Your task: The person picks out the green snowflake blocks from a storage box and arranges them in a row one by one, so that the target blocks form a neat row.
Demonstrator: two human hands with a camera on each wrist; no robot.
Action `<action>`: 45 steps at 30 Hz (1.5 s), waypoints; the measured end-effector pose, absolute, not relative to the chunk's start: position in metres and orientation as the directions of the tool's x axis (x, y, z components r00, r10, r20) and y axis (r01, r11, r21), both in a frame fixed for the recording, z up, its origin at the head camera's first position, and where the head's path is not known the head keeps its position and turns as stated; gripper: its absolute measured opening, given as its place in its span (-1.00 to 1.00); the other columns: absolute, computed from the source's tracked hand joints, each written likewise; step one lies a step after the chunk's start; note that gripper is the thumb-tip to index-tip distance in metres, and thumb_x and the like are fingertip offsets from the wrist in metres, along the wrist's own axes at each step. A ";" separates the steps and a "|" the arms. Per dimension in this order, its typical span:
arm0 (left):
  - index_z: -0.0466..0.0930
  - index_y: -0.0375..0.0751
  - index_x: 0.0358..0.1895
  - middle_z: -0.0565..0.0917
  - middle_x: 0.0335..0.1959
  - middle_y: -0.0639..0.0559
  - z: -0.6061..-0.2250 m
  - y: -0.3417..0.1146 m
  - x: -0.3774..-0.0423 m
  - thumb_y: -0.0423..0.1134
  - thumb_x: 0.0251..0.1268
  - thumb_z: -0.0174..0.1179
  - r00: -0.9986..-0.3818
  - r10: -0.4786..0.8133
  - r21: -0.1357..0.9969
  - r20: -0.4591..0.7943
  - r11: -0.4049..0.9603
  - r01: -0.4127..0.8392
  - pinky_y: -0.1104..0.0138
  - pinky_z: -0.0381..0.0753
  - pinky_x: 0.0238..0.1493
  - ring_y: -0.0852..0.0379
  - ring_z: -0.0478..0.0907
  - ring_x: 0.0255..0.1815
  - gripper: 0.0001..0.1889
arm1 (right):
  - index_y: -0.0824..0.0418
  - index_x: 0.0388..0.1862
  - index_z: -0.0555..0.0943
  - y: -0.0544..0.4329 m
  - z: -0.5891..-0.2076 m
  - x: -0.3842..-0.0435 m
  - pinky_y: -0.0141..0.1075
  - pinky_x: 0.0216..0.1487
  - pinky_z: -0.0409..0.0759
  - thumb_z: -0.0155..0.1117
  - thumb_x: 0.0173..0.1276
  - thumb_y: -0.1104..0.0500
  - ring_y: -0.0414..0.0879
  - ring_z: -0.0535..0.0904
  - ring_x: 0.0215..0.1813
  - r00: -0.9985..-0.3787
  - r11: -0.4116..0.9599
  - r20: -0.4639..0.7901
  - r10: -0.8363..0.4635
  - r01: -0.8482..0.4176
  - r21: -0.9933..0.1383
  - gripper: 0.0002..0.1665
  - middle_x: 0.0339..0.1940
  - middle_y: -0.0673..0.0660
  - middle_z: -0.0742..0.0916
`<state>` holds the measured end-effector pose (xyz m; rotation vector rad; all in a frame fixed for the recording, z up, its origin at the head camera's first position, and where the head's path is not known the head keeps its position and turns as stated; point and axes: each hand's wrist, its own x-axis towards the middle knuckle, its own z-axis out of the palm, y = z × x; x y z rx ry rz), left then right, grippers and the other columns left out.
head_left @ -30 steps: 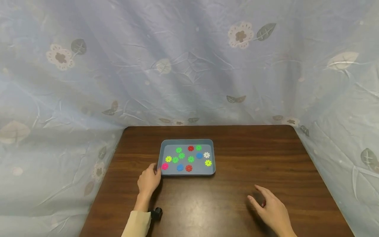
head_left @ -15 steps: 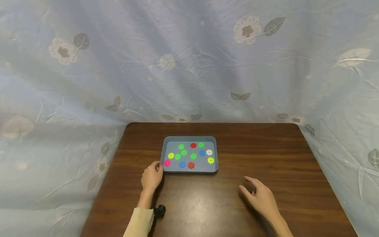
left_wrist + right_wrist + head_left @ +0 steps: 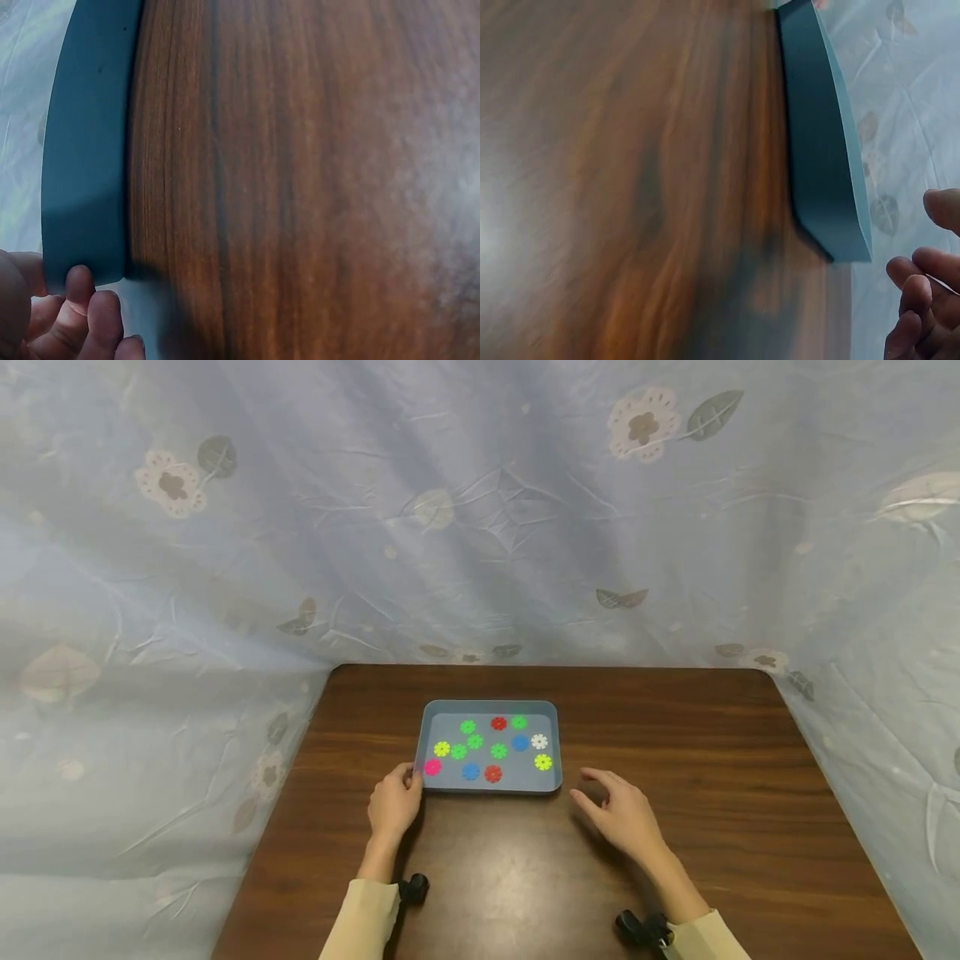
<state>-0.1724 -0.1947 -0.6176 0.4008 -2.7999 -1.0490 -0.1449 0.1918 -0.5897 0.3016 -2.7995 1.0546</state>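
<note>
A shallow grey-blue tray (image 3: 519,770) lies on the table, holding several flat flower-shaped plastic pieces spread over its bottom. Green (image 3: 499,751), red (image 3: 492,773), blue (image 3: 470,772), yellow (image 3: 543,762), white (image 3: 539,741) and pink (image 3: 432,767) pieces show. At the front left corner my left hand (image 3: 394,802) grips the tray's side; the left wrist view has its curled fingers (image 3: 79,283) against the corner. My right hand (image 3: 622,814) hovers just right of the front right corner, its fingers loosely bent and apart from the tray wall (image 3: 821,135).
The brown wood-grain table (image 3: 720,760) reaches back to a pale patterned curtain (image 3: 480,527), which also hangs along both sides. Black wrist straps with small devices sit on the left wrist (image 3: 414,889) and right wrist (image 3: 643,929).
My right hand has moved left and forward, close to the tray's right front corner. The left hand keeps its grip. The head view has shifted slightly; the pieces lie as before.
</note>
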 end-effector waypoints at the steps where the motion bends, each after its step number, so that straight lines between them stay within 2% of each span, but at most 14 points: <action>1: 0.73 -0.14 0.15 0.57 -0.54 0.11 -0.618 -0.194 -0.173 -0.11 0.48 0.17 -0.957 -0.290 0.659 0.029 0.725 -0.200 0.17 0.35 -0.57 0.06 0.44 -0.57 -0.67 | 0.18 0.25 0.68 0.188 -0.589 -0.148 -0.31 -0.49 0.39 0.44 0.41 -0.09 -0.28 0.36 -0.59 -0.971 0.732 0.190 -0.146 -0.235 -0.639 -0.44 0.05 0.08 0.77; 13: 0.72 -0.20 0.16 0.57 -0.58 0.11 -0.618 -0.193 -0.175 -0.14 0.48 0.17 -0.960 -0.278 0.681 0.039 0.710 -0.178 0.24 0.33 -0.65 0.13 0.37 -0.68 -0.66 | 0.16 0.26 0.68 0.152 -0.582 -0.183 -0.14 -0.27 0.50 0.44 0.41 -0.09 -0.19 0.46 -0.49 -0.964 0.705 0.172 -0.204 -0.267 -0.657 -0.45 0.10 0.08 0.76; 18: 0.72 -0.20 0.16 0.56 -0.59 0.12 -0.617 -0.192 -0.176 -0.14 0.48 0.18 -0.957 -0.287 0.677 0.044 0.713 -0.183 0.24 0.33 -0.64 0.14 0.37 -0.67 -0.67 | 0.18 0.26 0.69 0.141 -0.579 -0.191 0.06 0.03 0.61 0.43 0.41 -0.08 0.06 0.70 -0.11 -0.961 0.689 0.173 -0.215 -0.275 -0.670 -0.45 0.11 0.11 0.76; 20: 0.72 -0.19 0.16 0.56 -0.59 0.12 -0.616 -0.191 -0.176 -0.14 0.49 0.18 -0.956 -0.290 0.675 0.042 0.714 -0.186 0.23 0.33 -0.63 0.13 0.38 -0.66 -0.67 | 0.19 0.26 0.69 0.137 -0.578 -0.194 0.10 0.16 0.58 0.43 0.41 -0.07 0.11 0.70 0.09 -0.960 0.685 0.176 -0.218 -0.280 -0.672 -0.45 0.14 0.12 0.76; 25: 0.72 -0.19 0.16 0.56 -0.57 0.11 -0.613 -0.191 -0.176 -0.15 0.49 0.20 -0.957 -0.287 0.675 0.038 0.713 -0.187 0.22 0.33 -0.61 0.12 0.39 -0.64 -0.67 | 0.21 0.24 0.69 0.130 -0.579 -0.199 0.09 0.22 0.56 0.44 0.41 -0.07 0.11 0.66 0.23 -0.954 0.681 0.186 -0.236 -0.299 -0.668 -0.45 0.15 0.13 0.76; 45: 0.73 -0.19 0.15 0.54 -0.59 0.12 -0.616 -0.193 -0.173 -0.15 0.48 0.20 -0.958 -0.286 0.676 0.037 0.713 -0.187 0.24 0.30 -0.63 0.13 0.36 -0.66 -0.68 | 0.24 0.23 0.69 0.099 -0.587 -0.222 0.06 0.27 0.52 0.45 0.41 0.00 0.11 0.63 0.26 -0.955 0.664 0.140 -0.262 -0.283 -0.692 -0.49 0.15 0.13 0.76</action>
